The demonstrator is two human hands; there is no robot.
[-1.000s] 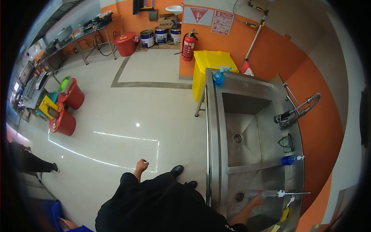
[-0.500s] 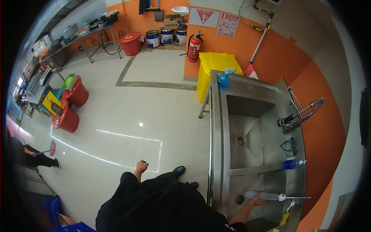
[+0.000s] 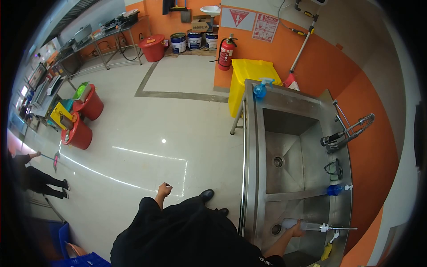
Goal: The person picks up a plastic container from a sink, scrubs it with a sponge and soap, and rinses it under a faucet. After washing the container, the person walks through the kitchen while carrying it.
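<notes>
Over the near sink basin point(image 3: 307, 209), my right hand point(image 3: 294, 229) is closed around a translucent, whitish tube-like thing point(image 3: 311, 226). It lies in line with a white fitting and a metal spout point(image 3: 344, 228) on the right; I cannot make out whether they are joined. Below the hand, a drain point(image 3: 276, 229) shows in the basin floor. My left hand point(image 3: 164, 190) hangs over the floor beside my body, fingers curled in, with nothing visible in them. On the sink's back ledge stand a blue pump bottle point(image 3: 334, 190) and a white-and-yellow bottle point(image 3: 328, 250).
A blue spray bottle point(image 3: 260, 90) stands on the sink's far corner, beside a yellow bin point(image 3: 238, 89). A spring faucet point(image 3: 338, 140) rises behind the far basin. Red tubs point(image 3: 81, 137) stand at left. A person point(image 3: 40, 178) there holds a long-handled broom point(image 3: 56, 161).
The person at left has stepped further into view and raised the broom handle. My view has shifted slightly; both my hands stay almost where they were.
</notes>
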